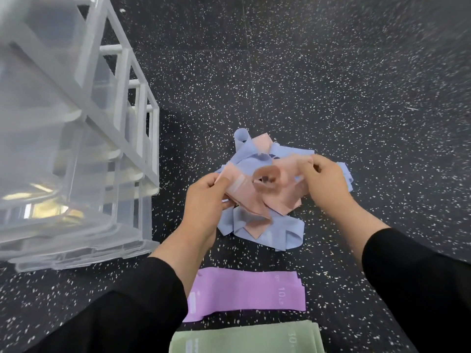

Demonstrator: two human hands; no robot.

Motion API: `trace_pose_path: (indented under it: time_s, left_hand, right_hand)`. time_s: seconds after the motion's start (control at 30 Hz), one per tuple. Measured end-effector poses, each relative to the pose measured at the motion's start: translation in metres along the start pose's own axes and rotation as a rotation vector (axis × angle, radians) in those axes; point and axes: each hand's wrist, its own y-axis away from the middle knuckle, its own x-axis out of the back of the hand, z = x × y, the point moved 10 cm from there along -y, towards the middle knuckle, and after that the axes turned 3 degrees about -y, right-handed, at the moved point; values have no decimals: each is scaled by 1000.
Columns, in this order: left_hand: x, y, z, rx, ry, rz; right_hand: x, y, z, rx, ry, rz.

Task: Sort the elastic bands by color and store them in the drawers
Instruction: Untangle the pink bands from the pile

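Head view is showing sorting partly done | left hand (206, 197) and right hand (322, 178) are both pinching a pink elastic band (265, 184), lifting it over the mixed blue and pink pile (267, 230) on the floor | purple band (247, 291) and green band (244, 338) are lying flat, already separated | clear drawer unit (63, 149) is waiting, apparently unfilled.
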Motion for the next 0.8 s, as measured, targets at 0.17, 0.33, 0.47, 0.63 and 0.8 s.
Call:
trace_pose_path:
  time_s: [0.17, 0.33, 0.47, 0.63, 0.8]
  left_hand:
    - [1, 11, 17, -33, -12, 23]
    - [0, 24, 18, -53, -30, 34]
    - [-7, 37, 28, -67, -27, 17]
    - [-14, 49, 48, -84, -42, -15]
    - [-23, 70, 72, -104, 6, -53]
  right_hand:
    - [4, 15, 21, -189, 42, -60]
    - [9, 43, 45, -391, 150, -156]
    - [14, 52, 40, -496, -30, -120]
    - [19, 60, -8, -515, -320, -94]
    - [15, 73, -59, -483, -604, -98]
